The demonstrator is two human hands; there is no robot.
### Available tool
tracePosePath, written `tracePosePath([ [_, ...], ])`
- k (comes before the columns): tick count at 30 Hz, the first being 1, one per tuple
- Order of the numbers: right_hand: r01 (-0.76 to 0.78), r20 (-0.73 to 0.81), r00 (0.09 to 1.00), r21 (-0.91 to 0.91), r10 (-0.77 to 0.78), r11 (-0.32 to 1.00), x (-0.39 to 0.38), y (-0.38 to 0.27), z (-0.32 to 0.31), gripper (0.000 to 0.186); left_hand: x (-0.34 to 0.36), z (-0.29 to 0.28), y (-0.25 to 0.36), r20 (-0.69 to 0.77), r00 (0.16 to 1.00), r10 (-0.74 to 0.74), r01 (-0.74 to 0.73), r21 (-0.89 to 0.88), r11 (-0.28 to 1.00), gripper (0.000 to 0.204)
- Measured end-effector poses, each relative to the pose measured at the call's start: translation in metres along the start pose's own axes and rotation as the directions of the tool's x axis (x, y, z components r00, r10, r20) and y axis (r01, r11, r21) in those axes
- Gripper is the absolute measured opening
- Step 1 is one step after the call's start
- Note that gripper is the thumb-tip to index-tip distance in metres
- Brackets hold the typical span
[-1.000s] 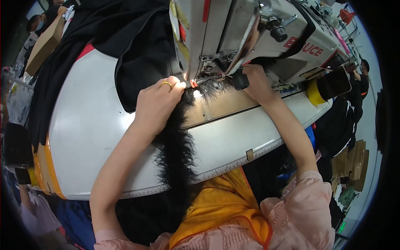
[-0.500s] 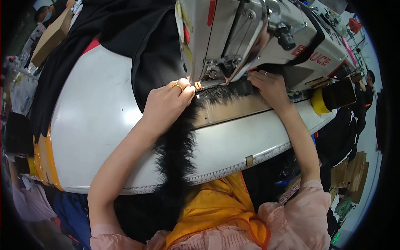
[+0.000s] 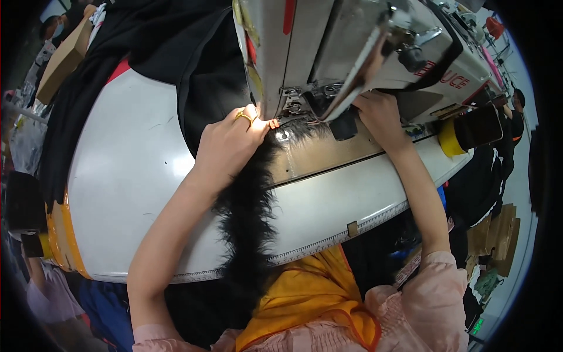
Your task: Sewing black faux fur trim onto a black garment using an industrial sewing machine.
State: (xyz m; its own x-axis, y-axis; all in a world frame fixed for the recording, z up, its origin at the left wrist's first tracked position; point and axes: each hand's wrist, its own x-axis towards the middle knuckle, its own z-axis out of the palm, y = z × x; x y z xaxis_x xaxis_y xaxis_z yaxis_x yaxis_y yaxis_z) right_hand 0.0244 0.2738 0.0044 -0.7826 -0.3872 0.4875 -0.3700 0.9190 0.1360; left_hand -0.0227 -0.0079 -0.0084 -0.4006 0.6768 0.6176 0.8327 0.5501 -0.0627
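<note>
My left hand, a yellow ring on one finger, is closed on a long strip of black fur trim at the lit needle area of a white sewing machine. The trim hangs from there over the table's near edge. Black fabric lies beside that hand and runs to the far left. My right hand reaches in at the right of the machine head, fingers bent behind it. Its fingertips are hidden, so what they touch cannot be told. Short fur shows on the tan plate below the needle area.
A measuring tape runs along the curved near edge of the white table. A yellow-and-black holder stands at the right. A cardboard box is at the far left. Other people are in the background.
Less fur lies across the plate in front of the machine, and more of the plate shows. My right hand has slipped slightly farther behind the machine head. The view has shifted a little.
</note>
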Motion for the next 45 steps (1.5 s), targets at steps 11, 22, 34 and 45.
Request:
tracePosePath([
  [11, -0.023, -0.038, 0.999, 0.009, 0.024, 1.000, -0.005, -0.001, 0.004, 0.031, -0.020, -0.007, -0.009, -0.074, 0.992, -0.100, 0.093, -0.087, 0.992, 0.013],
  [22, -0.068, 0.001, 0.998, -0.152, 0.069, 0.986, -0.018, 0.027, 0.004, 0.032, -0.005, -0.003, 0.001, 0.096, 0.992, -0.079, 0.092, -0.139, 0.986, 0.011],
  [34, 0.061, -0.142, 0.985, -0.233, -0.096, 0.971, -0.020, 0.035, 0.009, 0.005, -0.003, -0.001, 0.001, 0.021, 0.999, -0.049, 0.052, -0.194, 0.980, 0.014],
  [45, -0.085, 0.129, 0.983, -0.304, 0.130, 0.949, -0.021, 0.023, -0.002, 0.042, -0.021, -0.029, 0.008, 0.141, 0.975, -0.171, 0.186, -0.100, 0.977, 0.024],
])
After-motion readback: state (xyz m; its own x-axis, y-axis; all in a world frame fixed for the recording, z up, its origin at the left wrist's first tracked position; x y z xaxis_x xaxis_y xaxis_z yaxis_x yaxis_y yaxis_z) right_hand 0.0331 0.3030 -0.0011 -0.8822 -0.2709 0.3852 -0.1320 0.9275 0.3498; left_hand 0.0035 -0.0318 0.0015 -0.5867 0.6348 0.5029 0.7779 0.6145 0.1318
